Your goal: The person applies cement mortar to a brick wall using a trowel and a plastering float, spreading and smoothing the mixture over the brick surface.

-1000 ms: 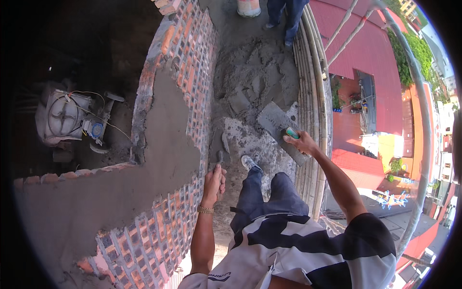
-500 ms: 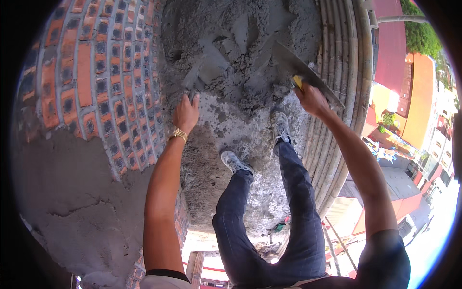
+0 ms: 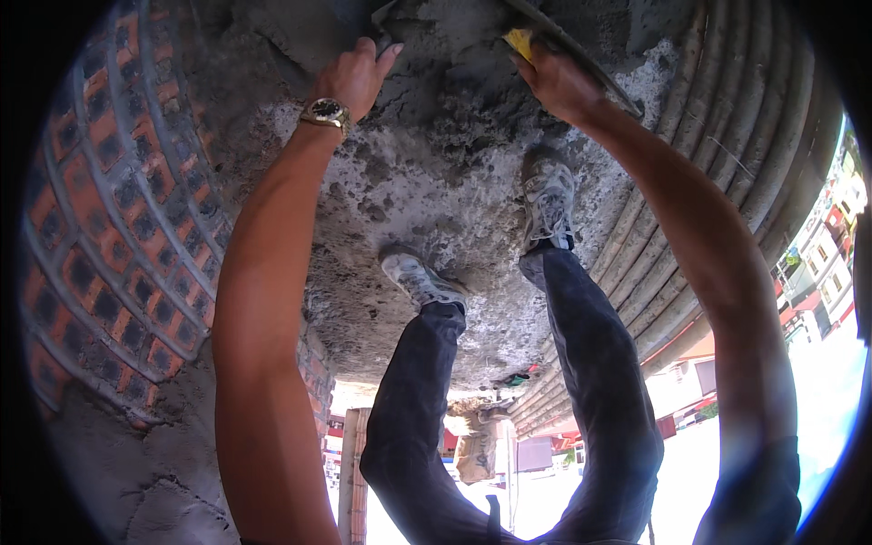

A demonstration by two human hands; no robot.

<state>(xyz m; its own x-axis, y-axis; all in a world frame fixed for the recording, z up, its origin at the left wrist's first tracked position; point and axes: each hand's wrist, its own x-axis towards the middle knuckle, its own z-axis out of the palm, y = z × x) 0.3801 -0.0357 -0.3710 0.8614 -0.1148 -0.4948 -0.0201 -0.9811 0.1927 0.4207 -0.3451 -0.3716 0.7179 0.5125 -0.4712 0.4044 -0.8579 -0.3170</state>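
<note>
My left hand (image 3: 350, 80), with a watch (image 3: 325, 113) on its wrist, is closed round the handle of a trowel (image 3: 383, 13). Most of that trowel's blade is hard to make out against the mortar at the top edge. In my right hand (image 3: 565, 89) is a plastering trowel (image 3: 581, 53) with a yellow handle (image 3: 519, 40); its long metal blade is tilted and seen nearly edge-on. Between and beyond both hands spreads wet grey mortar (image 3: 445, 64), heaped on the rough walkway (image 3: 400, 173).
A brick wall (image 3: 109, 209), partly coated with grey plaster (image 3: 136, 481), rises on the left. Bamboo poles (image 3: 727, 173) line the right edge, with buildings far beyond. My shoes (image 3: 422, 277) stand on the walkway, below the mortar.
Both hands have moved forward, farther from my feet, carrying their trowels over the mortar. The view has shifted too, so the mortar now lies at the top edge.
</note>
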